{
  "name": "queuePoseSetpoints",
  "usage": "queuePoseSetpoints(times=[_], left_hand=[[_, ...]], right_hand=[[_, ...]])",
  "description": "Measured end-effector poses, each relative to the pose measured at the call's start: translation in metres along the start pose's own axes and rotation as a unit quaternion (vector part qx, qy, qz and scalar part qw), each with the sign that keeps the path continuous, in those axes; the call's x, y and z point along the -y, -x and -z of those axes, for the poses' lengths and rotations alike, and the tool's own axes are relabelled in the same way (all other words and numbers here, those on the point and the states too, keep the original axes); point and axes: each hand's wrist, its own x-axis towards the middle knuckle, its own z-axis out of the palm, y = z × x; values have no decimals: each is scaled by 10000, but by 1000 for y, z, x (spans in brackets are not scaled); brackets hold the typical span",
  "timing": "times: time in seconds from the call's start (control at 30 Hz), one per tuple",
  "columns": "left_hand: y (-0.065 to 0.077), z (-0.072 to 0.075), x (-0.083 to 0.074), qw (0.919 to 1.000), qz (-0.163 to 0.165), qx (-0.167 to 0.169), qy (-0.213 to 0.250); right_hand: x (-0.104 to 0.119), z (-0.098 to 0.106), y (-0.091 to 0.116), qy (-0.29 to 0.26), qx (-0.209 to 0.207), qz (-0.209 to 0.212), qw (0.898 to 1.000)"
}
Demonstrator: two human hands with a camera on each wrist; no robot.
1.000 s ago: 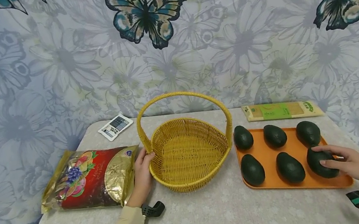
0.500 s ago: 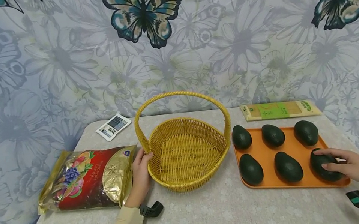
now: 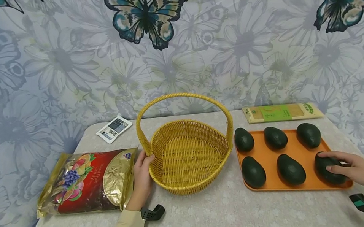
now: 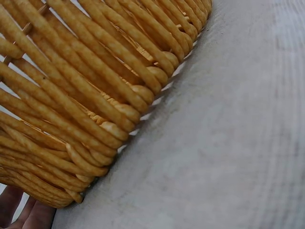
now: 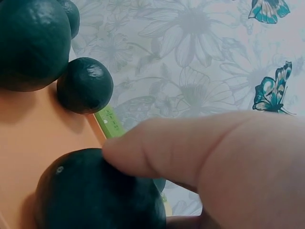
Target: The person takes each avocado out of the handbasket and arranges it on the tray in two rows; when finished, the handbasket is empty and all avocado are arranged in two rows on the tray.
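A yellow wicker basket [image 3: 191,158] with a tall hoop handle stands in the middle of the table. My left hand [image 3: 142,176] grips its left rim, near the foot of the handle. The left wrist view shows the woven basket side [image 4: 81,90] close up, with fingertips [image 4: 38,214] at the lower left. On the right, my right hand [image 3: 355,167] holds a dark green avocado [image 3: 329,169], which sits at the near right corner of an orange tray [image 3: 275,190]. The thumb [image 5: 138,148] presses on that avocado [image 5: 95,195] in the right wrist view. Several more avocados [image 3: 291,169] lie in two rows.
A red and gold candy bag [image 3: 91,183] lies left of the basket, close to my left forearm. Behind it is a small white packet [image 3: 114,129]. A flat green and yellow package [image 3: 282,112] lies beyond the tray. A patterned cloth [image 3: 175,64] hangs behind the table.
The right hand and its avocado have shifted slightly right and toward me on the tray, away from the avocado behind it. The left hand keeps its grip on the basket.
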Motion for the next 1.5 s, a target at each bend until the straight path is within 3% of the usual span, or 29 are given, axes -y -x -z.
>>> queuePoseSetpoints(times=[0.37, 0.77, 1.13, 1.5], left_hand=[[-6, -2, 1, 9999, -71, 102, -66], [-6, -2, 3, 9998, -113, 134, -3], [-5, -2, 4, 9999, -84, 139, -1], [-4, 2, 4, 9998, -132, 143, 35]], right_hand=[[-2, -2, 2, -261, 203, -196, 9993], [-6, 1, -1, -133, 162, -192, 9996], [-5, 2, 1, 19, -269, -654, 9975], [-11, 1, -1, -5, -238, -411, 9989]])
